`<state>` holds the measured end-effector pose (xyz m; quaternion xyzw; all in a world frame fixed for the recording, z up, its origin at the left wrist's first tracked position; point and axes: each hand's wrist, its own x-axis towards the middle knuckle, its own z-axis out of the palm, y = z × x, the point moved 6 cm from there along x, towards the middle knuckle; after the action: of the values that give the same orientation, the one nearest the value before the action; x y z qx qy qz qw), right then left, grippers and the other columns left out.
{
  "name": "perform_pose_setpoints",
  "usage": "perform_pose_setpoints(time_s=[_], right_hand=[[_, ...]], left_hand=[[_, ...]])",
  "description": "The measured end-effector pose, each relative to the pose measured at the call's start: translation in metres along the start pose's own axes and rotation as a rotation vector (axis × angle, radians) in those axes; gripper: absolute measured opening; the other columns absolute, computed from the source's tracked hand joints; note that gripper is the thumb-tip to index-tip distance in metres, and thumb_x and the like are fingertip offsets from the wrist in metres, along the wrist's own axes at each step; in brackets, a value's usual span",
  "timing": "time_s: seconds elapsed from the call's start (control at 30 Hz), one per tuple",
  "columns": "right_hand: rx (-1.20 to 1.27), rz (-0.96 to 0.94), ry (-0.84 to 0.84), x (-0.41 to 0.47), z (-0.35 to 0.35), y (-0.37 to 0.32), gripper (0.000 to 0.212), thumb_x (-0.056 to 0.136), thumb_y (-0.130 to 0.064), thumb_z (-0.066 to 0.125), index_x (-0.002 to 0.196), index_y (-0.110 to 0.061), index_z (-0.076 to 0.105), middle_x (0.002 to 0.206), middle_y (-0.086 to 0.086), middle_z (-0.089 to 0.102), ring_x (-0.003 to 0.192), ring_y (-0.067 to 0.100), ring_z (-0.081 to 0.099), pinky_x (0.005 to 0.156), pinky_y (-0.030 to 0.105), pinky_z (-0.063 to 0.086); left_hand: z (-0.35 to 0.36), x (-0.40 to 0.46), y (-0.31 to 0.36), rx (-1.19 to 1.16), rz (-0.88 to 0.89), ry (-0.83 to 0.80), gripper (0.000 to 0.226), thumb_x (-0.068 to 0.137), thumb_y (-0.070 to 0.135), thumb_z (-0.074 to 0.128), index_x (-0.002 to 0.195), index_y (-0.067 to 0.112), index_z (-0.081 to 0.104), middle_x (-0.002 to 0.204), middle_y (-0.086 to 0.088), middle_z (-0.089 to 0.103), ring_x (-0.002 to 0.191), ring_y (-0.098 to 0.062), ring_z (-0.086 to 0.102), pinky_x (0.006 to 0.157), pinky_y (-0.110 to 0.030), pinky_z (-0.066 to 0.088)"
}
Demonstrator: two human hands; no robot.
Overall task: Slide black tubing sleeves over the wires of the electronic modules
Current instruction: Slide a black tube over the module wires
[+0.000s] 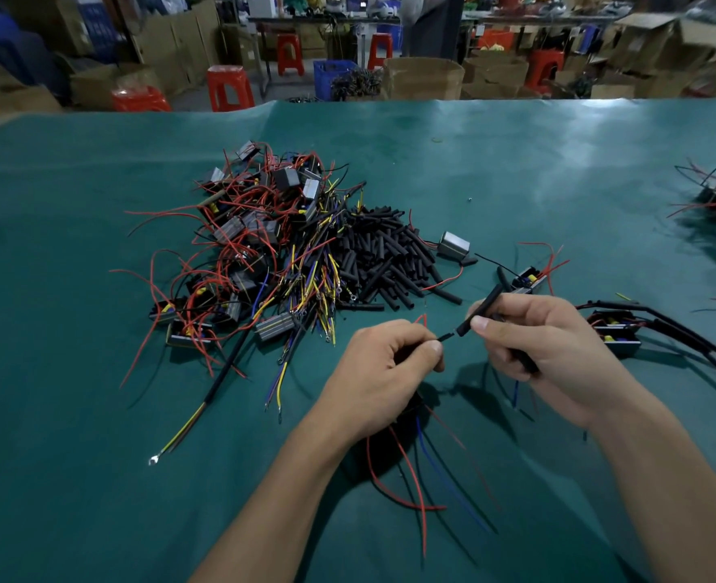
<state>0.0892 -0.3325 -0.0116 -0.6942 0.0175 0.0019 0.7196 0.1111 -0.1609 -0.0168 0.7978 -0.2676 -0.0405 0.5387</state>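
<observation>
1. The black tubing sleeve [480, 310] you are fitting is off the worktop [516, 170], near the middle of its near half, slanting up and away from its open lower mouth.
2. Your right hand [533, 338] has thumb and fingers curled round that sleeve, with a second dark piece sticking out below the palm; I cannot tell what that is.
3. Your left hand [390, 363] pinches a black wire end [446, 336] between thumb and forefinger, and its tip sits just beside the sleeve mouth, seemingly not yet inside.
4. The module that wire belongs to appears to hang hidden under your left palm, with red and blue wires [415, 477] trailing toward the near edge.
5. By my judgement you are at the threading step: next, line the tip up with the mouth and push the sleeve down along the wire.
6. Spare sleeves lie in a heap [381, 254] toward the centre, touching the tangled pile of modules [255, 246] to its left.
7. Sleeved modules [617, 330] rest just right of your right hand.
</observation>
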Motion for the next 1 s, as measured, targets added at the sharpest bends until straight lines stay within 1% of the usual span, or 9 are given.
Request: perform_pose_setpoints(time_s=[0.13,0.23,0.4,0.5,0.6,0.67,0.77,0.9,1.0], right_hand=[[-0.042,-0.052,0.048,0.001,0.004,0.002,0.01,0.085,-0.012,0.07,0.089,-0.003,0.072,0.055,0.005,0.04,0.045,0.011,0.031,0.041,0.019,0.025],[0.034,-0.01,0.032,0.002,0.007,0.006,0.02,0.077,-0.02,0.072,0.089,-0.004,0.072,0.055,0.004,0.04,0.045,0.011,0.031,0.041,0.018,0.024],[0.173,0.048,0.022,0.004,0.014,0.013,0.02,0.074,-0.022,0.075,0.083,-0.007,0.066,0.055,0.003,0.038,0.045,0.011,0.028,0.04,0.019,0.023],[0.247,0.05,0.055,0.004,0.019,0.016,0.016,0.08,-0.019,0.071,0.079,-0.009,0.058,0.053,0.001,0.03,0.043,0.01,0.023,0.038,0.02,0.022],[0.273,0.049,0.088,0.002,0.018,0.015,0.017,0.085,-0.018,0.069,0.086,-0.01,0.054,0.052,-0.005,0.021,0.039,0.007,0.017,0.037,0.02,0.018],[0.254,0.025,0.114,0.001,0.019,0.013,0.011,0.089,-0.016,0.067,0.083,-0.012,0.058,0.051,-0.008,0.021,0.038,0.006,0.016,0.036,0.02,0.016],[0.117,-0.026,0.138,-0.001,0.021,0.008,0.014,0.094,-0.007,0.064,0.08,-0.012,0.065,0.053,-0.007,0.022,0.04,0.005,0.015,0.037,0.018,0.016],[0.083,-0.072,0.221,-0.001,0.011,0.0,0.019,0.095,-0.005,0.063,0.079,-0.014,0.068,0.052,-0.007,0.023,0.043,0.008,0.013,0.041,0.024,0.01],[0.065,-0.089,0.254,-0.001,0.006,-0.003,0.029,0.096,-0.006,0.064,0.07,-0.019,0.068,0.05,-0.007,0.021,0.045,0.01,0.011,0.044,0.028,0.007]], left_hand=[[0.0,0.0,0.001,0.01,0.013,-0.001,0.021,0.092,0.02,0.059,0.076,0.015,0.071,0.074,0.005,0.063,0.069,-0.004,0.054,0.066,-0.019,0.04],[-0.001,0.001,0.001,0.009,0.016,0.013,0.02,0.092,0.02,0.059,0.076,0.016,0.07,0.071,0.008,0.059,0.066,-0.002,0.052,0.064,-0.015,0.037],[-0.001,0.001,-0.002,0.003,0.014,0.032,0.021,0.095,0.017,0.061,0.077,0.017,0.072,0.064,0.017,0.054,0.059,0.0,0.049,0.059,-0.012,0.032],[-0.002,0.002,-0.003,0.0,0.013,0.048,0.023,0.096,0.017,0.062,0.077,0.019,0.073,0.062,0.016,0.052,0.057,-0.001,0.047,0.058,-0.014,0.032],[-0.002,0.002,-0.002,0.003,0.013,0.05,0.022,0.097,0.017,0.062,0.077,0.02,0.073,0.061,0.017,0.052,0.057,-0.001,0.047,0.058,-0.015,0.032],[-0.002,0.001,-0.001,-0.001,0.016,0.05,0.022,0.096,0.016,0.063,0.077,0.019,0.074,0.063,0.013,0.053,0.058,-0.001,0.047,0.059,-0.016,0.032],[-0.001,0.001,-0.001,-0.002,0.03,0.043,0.02,0.095,0.017,0.063,0.078,0.017,0.074,0.067,0.006,0.055,0.061,-0.003,0.047,0.061,-0.02,0.034],[-0.001,0.002,-0.003,-0.009,0.032,0.053,0.021,0.092,0.025,0.06,0.078,0.019,0.075,0.067,0.011,0.056,0.062,-0.001,0.05,0.061,-0.017,0.035],[0.0,0.003,-0.006,-0.021,0.033,0.061,0.022,0.09,0.029,0.059,0.085,0.019,0.078,0.074,0.009,0.065,0.069,-0.004,0.056,0.067,-0.025,0.043]])
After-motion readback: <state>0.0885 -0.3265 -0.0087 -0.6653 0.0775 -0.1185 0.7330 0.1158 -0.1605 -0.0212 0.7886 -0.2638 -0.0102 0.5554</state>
